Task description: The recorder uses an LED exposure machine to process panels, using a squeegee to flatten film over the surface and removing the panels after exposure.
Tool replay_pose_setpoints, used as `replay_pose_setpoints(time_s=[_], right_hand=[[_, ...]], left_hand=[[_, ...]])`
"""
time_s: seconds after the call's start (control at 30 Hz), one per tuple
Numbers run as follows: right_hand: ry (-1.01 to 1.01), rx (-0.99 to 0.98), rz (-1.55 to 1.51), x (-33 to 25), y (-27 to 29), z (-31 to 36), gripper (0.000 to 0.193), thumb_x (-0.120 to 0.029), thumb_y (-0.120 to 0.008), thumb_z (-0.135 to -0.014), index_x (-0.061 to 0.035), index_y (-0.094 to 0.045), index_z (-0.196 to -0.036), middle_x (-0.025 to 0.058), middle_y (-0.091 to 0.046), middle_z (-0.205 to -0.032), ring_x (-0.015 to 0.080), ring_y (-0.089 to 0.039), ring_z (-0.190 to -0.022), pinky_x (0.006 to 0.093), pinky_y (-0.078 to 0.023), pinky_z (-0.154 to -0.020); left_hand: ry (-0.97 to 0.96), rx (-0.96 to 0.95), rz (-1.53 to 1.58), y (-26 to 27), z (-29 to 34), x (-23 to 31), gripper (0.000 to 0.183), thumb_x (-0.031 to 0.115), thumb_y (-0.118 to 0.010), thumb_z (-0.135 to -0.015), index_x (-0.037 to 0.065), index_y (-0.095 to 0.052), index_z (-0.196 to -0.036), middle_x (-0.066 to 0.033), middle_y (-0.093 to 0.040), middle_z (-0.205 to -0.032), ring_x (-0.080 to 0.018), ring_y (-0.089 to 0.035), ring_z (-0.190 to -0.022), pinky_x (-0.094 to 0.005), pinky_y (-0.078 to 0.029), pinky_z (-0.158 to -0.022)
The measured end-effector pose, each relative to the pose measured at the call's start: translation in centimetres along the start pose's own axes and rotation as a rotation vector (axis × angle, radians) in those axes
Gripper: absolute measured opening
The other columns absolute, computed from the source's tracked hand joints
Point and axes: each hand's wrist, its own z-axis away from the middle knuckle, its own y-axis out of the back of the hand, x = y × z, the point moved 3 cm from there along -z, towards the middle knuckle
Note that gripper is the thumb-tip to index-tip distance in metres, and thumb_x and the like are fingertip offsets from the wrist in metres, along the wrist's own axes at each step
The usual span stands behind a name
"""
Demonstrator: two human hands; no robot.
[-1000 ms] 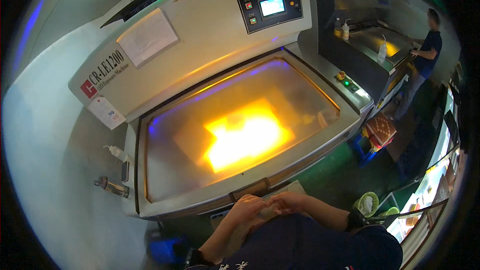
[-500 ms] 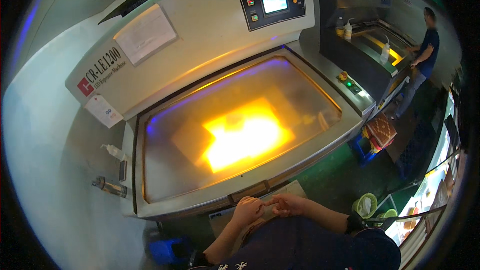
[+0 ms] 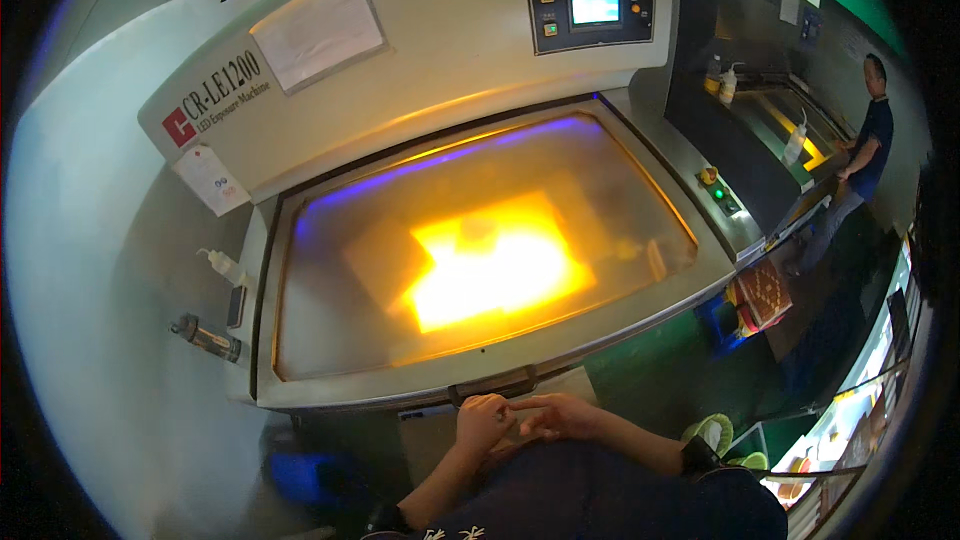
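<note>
My left hand [image 3: 485, 421] and my right hand [image 3: 556, 417] meet in front of my body, just short of the large light-coloured machine's front edge. The left one has its fingers curled; whether anything small is inside cannot be made out. My right hand's forefinger stretches across to touch the left, with its thumb apart and nothing visible in it. Beyond them is the machine's closed, see-through cover [image 3: 340, 340], lit from beneath by a bright yellow glow [image 3: 500, 270]. A dark bar handle [image 3: 495, 384] sits on its front edge, close to my fingers.
A control panel with a lit screen [image 3: 596, 7] is on the upper housing. At left stand a white squeeze bottle [image 3: 222, 264] and a dark flask [image 3: 207, 337]. A person [image 3: 870, 145] works at another machine on the right. Green baskets [image 3: 712, 433] stand low at right.
The view has shifted, so the machine sits slightly higher in it. My hands stay together at the front edge, with the right forefinger straighter. The machine's glow looks the same.
</note>
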Motion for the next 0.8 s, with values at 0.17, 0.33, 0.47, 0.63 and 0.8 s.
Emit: replay_pose_setpoints(time_s=[0.17,0.33,0.47,0.63,0.8], right_hand=[[0.074,-0.048,0.009,0.1,0.8,0.2,0.049,-0.038,-0.038,-0.103,-0.011,-0.043,-0.143,0.0083,-0.068,-0.097,0.0102,-0.052,-0.061,0.021,-0.042,-0.055],[0.039,0.077,0.061,0.5,1.5,0.6,0.043,-0.033,-0.042,-0.102,-0.0071,-0.049,-0.136,0.0084,-0.067,-0.096,0.0109,-0.055,-0.065,0.0222,-0.043,-0.056],[0.604,0.113,0.912,1.2,2.7,0.7,0.037,-0.029,-0.044,-0.1,-0.0043,-0.053,-0.127,0.0088,-0.067,-0.096,0.0119,-0.057,-0.069,0.022,-0.043,-0.057],[0.073,0.333,0.253,0.5,1.5,3.0,0.039,-0.028,-0.046,-0.097,-0.0037,-0.052,-0.127,0.009,-0.068,-0.094,0.0129,-0.057,-0.069,0.0238,-0.044,-0.06],[0.123,0.222,0.287,0.3,0.6,2.8,0.047,-0.025,-0.046,-0.097,-0.0026,-0.042,-0.138,0.0135,-0.069,-0.097,0.0125,-0.056,-0.07,0.0263,-0.044,-0.063]], left_hand=[[-0.02,0.051,0.006,-0.2,-0.2,0.1,0.009,0.014,-0.065,-0.074,0.006,-0.066,-0.075,-0.0074,-0.068,-0.077,-0.0271,-0.067,-0.074,-0.0392,-0.052,-0.076],[0.102,-0.118,0.262,-0.8,0.3,0.9,0.019,0.021,-0.062,-0.084,0.003,-0.067,-0.088,-0.0135,-0.066,-0.081,-0.0323,-0.065,-0.077,-0.0413,-0.051,-0.073],[0.175,-0.206,0.233,-2.0,0.7,1.4,0.022,0.023,-0.058,-0.089,0.003,-0.065,-0.097,-0.0152,-0.066,-0.09,-0.0347,-0.065,-0.082,-0.0438,-0.051,-0.075],[0.131,-0.244,0.193,-3.3,0.4,2.0,0.023,0.023,-0.055,-0.091,0.003,-0.064,-0.092,-0.0173,-0.065,-0.087,-0.0363,-0.063,-0.082,-0.0463,-0.05,-0.074],[0.135,-0.129,0.149,-3.8,0.7,0.9,0.02,0.023,-0.06,-0.084,0.003,-0.062,-0.083,-0.0159,-0.064,-0.081,-0.037,-0.063,-0.08,-0.0476,-0.049,-0.071]])
